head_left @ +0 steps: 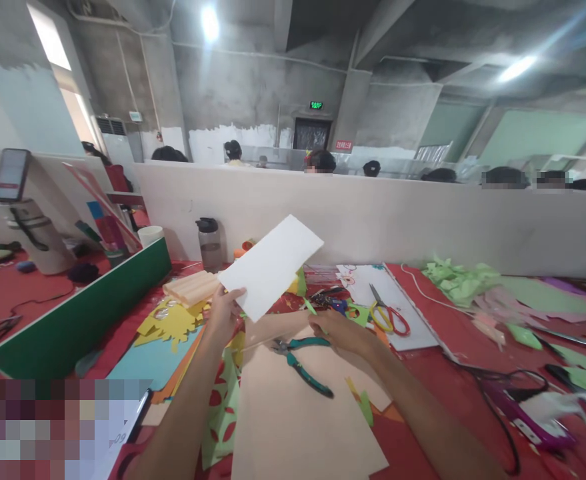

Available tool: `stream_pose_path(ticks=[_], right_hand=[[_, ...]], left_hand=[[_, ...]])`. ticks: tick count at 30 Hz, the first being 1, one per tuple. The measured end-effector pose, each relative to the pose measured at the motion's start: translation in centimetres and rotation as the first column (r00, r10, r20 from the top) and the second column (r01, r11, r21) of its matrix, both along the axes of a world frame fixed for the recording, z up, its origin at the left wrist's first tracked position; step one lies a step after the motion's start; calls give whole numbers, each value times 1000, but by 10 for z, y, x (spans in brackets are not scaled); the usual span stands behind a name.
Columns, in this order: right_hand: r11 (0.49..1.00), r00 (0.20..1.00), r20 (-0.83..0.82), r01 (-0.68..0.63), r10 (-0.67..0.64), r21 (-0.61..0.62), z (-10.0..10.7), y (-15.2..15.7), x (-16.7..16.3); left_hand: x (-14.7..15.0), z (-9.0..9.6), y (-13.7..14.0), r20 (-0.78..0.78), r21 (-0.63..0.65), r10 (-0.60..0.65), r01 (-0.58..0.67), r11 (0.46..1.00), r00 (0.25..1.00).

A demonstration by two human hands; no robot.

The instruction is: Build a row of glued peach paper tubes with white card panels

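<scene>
My left hand (227, 310) grips a white rectangular card (275, 267) by its lower left corner and holds it tilted above the table. My right hand (327, 325) has its fingers curled at the far end of the beige paper sheets (303, 427); what they pinch, if anything, is hidden. A small green strip (310, 306) shows just beyond those fingers. Teal-handled pliers (305, 367) lie spread on the beige sheets, between my forearms. Yellow paper cut-outs (175, 323) and blue paper (155, 360) lie left of my left arm.
Scissors (389, 319) rest on a white board (413, 327) at the right. A green divider (87, 307) stands on the left, and a water bottle (209, 243) by the white partition (423, 227). Cables and a purple power strip (535, 423) lie at the lower right.
</scene>
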State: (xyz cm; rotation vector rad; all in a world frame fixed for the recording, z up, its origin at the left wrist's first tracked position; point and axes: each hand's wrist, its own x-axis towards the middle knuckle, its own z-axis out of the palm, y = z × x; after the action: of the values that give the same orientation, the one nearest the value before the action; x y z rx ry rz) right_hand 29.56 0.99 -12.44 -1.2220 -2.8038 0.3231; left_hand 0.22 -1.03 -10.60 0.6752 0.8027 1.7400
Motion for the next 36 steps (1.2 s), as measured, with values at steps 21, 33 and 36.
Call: stream_pose_path(ticks=[21,33,36], right_hand=[[959,748,-659,-241,87,-147,65,-57,-4],[947,384,-868,60,-315,-317,11,-40,-65],[933,343,-872,47,-350,-357,5,-37,-65]], left_hand=[[3,-32,7,-368,-121,-141,103,987,919],[4,-52,5,-851,-88,-35,-76,993,524],[11,-44,-1,-967,110,134,-121,987,216]])
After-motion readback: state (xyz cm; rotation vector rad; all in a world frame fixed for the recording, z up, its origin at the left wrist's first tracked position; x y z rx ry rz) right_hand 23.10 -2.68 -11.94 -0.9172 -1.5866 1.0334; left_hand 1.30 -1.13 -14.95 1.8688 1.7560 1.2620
